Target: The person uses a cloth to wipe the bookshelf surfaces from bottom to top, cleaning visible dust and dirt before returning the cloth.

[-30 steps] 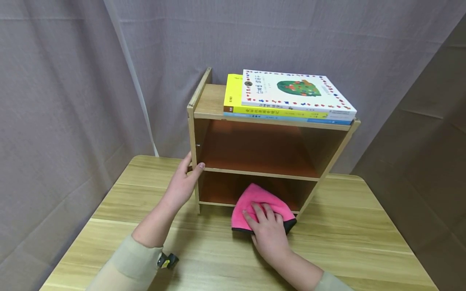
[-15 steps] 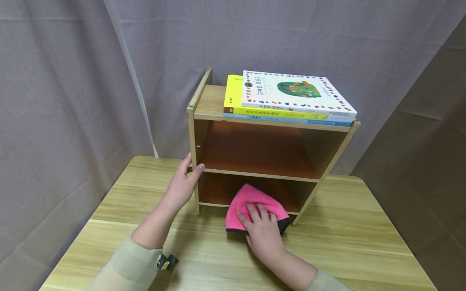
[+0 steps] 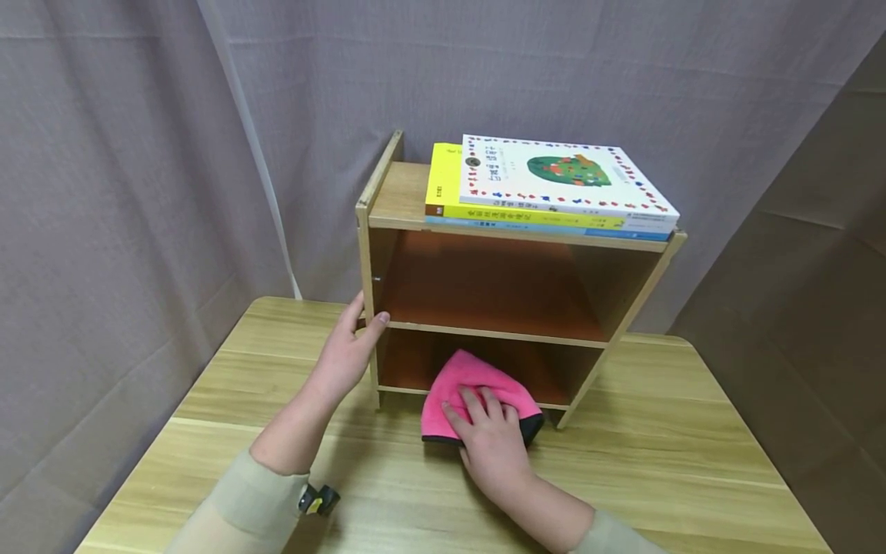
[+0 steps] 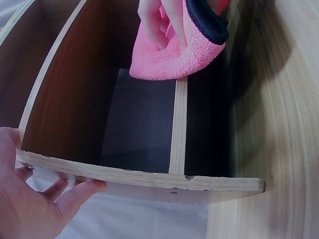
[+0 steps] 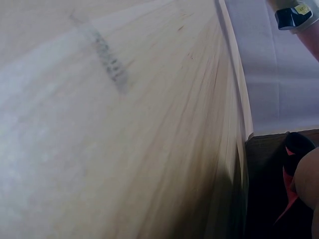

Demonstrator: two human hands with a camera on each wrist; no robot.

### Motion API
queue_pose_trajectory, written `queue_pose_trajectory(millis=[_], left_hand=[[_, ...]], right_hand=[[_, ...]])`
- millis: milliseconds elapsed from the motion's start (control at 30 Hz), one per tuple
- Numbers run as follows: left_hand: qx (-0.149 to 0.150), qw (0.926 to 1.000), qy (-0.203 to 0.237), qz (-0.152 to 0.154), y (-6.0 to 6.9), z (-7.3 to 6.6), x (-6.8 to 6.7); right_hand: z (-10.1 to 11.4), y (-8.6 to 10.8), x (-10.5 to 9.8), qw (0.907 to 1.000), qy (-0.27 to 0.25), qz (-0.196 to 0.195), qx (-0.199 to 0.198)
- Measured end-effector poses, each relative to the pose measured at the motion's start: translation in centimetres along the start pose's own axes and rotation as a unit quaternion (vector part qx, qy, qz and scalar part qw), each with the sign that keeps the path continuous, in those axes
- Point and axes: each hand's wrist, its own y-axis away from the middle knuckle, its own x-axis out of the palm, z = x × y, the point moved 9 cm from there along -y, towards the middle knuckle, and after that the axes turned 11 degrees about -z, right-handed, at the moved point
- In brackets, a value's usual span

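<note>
A small wooden bookshelf (image 3: 494, 334) stands upright on the table. My left hand (image 3: 342, 358) grips its left side panel, the thumb on the front edge and the fingers on the outer face. In the left wrist view those fingers lie along the outside of the panel. My right hand (image 3: 494, 448) holds a pink cloth (image 3: 438, 408) with black trim against the front edge of the bottom board. From the left wrist, the cloth (image 4: 159, 62) laps over that board's edge, with bent fingers pressing into it. The right thumb is mostly hidden.
Several books (image 3: 567, 173) lie stacked on the bookshelf's top board, a white one uppermost. The wooden table (image 3: 664, 454) extends in front and to both sides. Grey curtains (image 3: 332, 92) hang behind, and a brown one (image 3: 796, 254) hangs on the right.
My right hand has slid the pink cloth leftward along the bottom board's front edge. The left hand, bookshelf and books stay in place.
</note>
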Motion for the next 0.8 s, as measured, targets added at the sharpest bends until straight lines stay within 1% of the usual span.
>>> queue_pose_trajectory(millis=[167, 433, 600, 800], left_hand=[[-0.004, 1.0000, -0.003, 0.001, 0.0, 0.0, 0.0], [0.003, 1.0000, -0.001, 0.001, 0.0, -0.1, 0.0], [-0.001, 1.0000, -0.003, -0.001, 0.0, 0.0, 0.0], [0.001, 1.0000, 0.000, 0.000, 0.1, 0.0, 0.0]], right_hand=[[0.4, -0.2, 0.2, 1.0000, -0.001, 0.003, 0.000], [0.9, -0.6, 0.4, 1.0000, 0.004, 0.007, -0.004], [1.3, -0.8, 0.6, 0.9999, 0.003, 0.010, -0.005], [1.9, -1.2, 0.8, 0.9999, -0.001, 0.001, -0.013]])
